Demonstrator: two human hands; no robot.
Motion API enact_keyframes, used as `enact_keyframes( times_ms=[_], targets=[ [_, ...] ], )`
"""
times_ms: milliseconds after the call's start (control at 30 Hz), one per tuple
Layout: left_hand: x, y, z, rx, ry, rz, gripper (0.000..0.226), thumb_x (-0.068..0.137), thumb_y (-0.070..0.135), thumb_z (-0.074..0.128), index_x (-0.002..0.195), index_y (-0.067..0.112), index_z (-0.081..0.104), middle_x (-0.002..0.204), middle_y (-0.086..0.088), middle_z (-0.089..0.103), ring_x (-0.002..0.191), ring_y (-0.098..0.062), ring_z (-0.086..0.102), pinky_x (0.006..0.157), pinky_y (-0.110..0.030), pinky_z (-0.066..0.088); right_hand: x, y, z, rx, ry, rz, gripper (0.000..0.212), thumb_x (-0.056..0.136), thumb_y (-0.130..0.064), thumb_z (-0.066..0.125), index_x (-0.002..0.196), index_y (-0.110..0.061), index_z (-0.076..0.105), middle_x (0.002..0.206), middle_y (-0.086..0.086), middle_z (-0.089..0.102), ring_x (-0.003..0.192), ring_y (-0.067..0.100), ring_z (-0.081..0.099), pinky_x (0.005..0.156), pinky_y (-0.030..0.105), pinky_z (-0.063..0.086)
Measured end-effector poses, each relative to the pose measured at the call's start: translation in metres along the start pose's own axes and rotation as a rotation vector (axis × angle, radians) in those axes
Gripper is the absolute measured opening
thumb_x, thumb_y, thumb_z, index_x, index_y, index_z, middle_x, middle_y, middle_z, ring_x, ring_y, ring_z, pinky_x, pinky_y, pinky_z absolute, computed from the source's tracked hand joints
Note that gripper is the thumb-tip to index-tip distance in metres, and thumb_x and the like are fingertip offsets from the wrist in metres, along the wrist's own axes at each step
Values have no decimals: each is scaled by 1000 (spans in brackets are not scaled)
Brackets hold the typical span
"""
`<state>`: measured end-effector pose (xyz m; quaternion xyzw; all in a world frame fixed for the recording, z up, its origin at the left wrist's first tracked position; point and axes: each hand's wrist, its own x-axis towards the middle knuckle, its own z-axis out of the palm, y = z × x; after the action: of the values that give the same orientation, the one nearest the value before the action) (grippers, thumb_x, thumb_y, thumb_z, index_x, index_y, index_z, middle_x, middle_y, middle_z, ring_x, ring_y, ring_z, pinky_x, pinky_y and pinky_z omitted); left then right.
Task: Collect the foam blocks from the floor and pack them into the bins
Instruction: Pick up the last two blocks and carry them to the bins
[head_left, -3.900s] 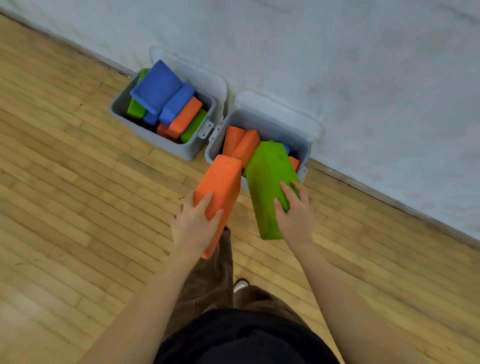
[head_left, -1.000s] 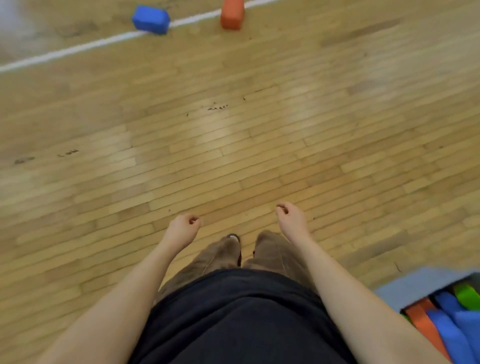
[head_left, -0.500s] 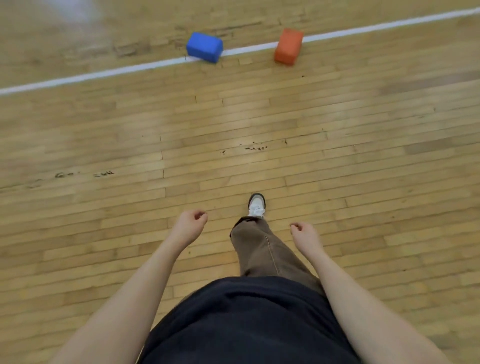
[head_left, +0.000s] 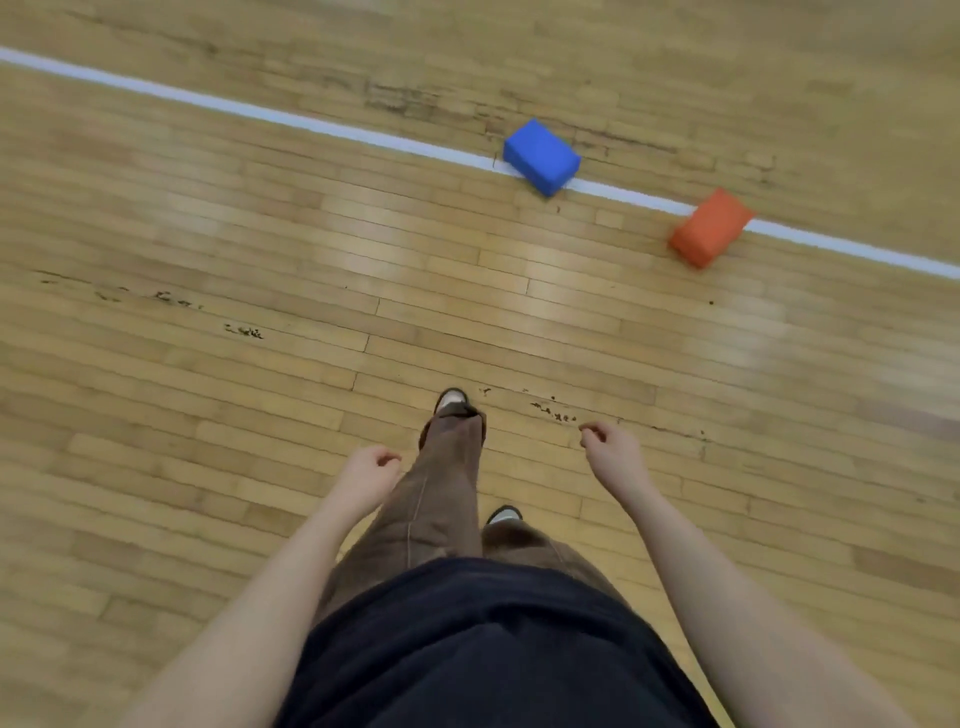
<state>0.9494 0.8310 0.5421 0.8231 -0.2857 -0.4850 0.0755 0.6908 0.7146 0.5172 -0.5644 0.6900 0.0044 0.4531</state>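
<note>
The blue foam block and the orange foam block lie on the white court line, well ahead of the walker. Left hand and right hand hang loosely curled, each grip empty. Grabbing both at once risks a weak hold and a dropped block; no bins are in view.

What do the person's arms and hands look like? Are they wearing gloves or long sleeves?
No gloves and no long sleeves. The left hand and right hand are bare, and both forearms are bare all the way up. No watch, rings or bracelets show.
</note>
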Motion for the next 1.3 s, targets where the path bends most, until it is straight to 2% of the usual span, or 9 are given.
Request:
enact_keyframes(
  times_ms=[133, 267, 367, 467, 600, 700, 800, 967, 1300],
  targets=[
    [63, 26, -28, -79, 8, -80, 32, 98, 20, 43, 121, 5, 58, 115, -10, 61, 94, -16, 50, 79, -26, 38, 83, -63, -15, -66, -20, -47, 31, 96, -17, 43, 117, -4, 62, 106, 10, 66, 88, 18, 56, 73, 25, 40],
    [134, 84, -77, -93, -14, -114, 36, 98, 21, 44, 128, 3, 53, 127, -13, 56, 112, -24, 52, 85, -26, 37, 147, -123, -33, -68, -43, 17, 32, 97, -16, 40, 119, -5, 60, 100, 8, 64, 84, 20, 60, 73, 32, 50],
    [184, 144, -122, -50, -19, -56, 39, 99, 23, 43, 133, 5, 49, 130, -13, 55, 112, -23, 53, 85, -28, 40, 187, -159, -51, -46, -46, 82, 32, 98, -17, 40, 121, -6, 59, 104, 10, 65, 88, 24, 60, 78, 36, 50],
    [235, 212, -163, 39, -11, 42, 36, 98, 23, 44, 127, 4, 55, 120, -14, 60, 96, -22, 55, 76, -25, 40, 222, -191, -69, -7, -22, 102, 33, 99, -19, 40, 126, -7, 56, 119, 9, 62, 104, 21, 56, 84, 28, 43],
    [291, 303, -194, 126, -54, 166, 34, 98, 22, 44, 124, 5, 58, 122, -13, 60, 110, -26, 54, 84, -26, 37, 270, -216, -87, 86, 34, 179, 33, 99, -22, 42, 129, -11, 54, 122, 5, 59, 105, 14, 52, 86, 24, 40],
    [334, 364, -201, 201, -88, 208, 34, 98, 22, 43, 125, 6, 57, 126, -11, 58, 117, -25, 51, 88, -26, 36, 314, -225, -99, 131, 62, 276, 34, 98, -25, 42, 127, -15, 55, 122, 4, 60, 107, 17, 54, 93, 33, 46],
    [377, 418, -208, 259, -104, 246, 35, 98, 23, 44, 127, 7, 56, 127, -10, 58, 118, -23, 51, 93, -29, 38, 368, -240, -116, 186, 70, 325, 34, 99, -24, 41, 129, -13, 54, 121, 5, 60, 101, 15, 53, 88, 30, 45],
    [456, 497, -228, 357, -53, 269, 35, 97, 22, 44, 127, 9, 55, 126, -10, 58, 114, -24, 52, 92, -32, 41, 474, -291, -162, 192, 57, 258, 34, 99, -22, 41, 128, -10, 54, 119, 8, 61, 98, 17, 56, 80, 26, 42],
    [616, 624, -232, 673, -22, 575, 44, 96, 31, 44, 138, 17, 43, 140, -5, 43, 124, -25, 41, 98, -38, 39, 674, -391, -209, -96, 41, -66, 36, 97, -24, 40, 130, -17, 53, 122, 4, 57, 104, 20, 57, 83, 38, 50]
  ],
)
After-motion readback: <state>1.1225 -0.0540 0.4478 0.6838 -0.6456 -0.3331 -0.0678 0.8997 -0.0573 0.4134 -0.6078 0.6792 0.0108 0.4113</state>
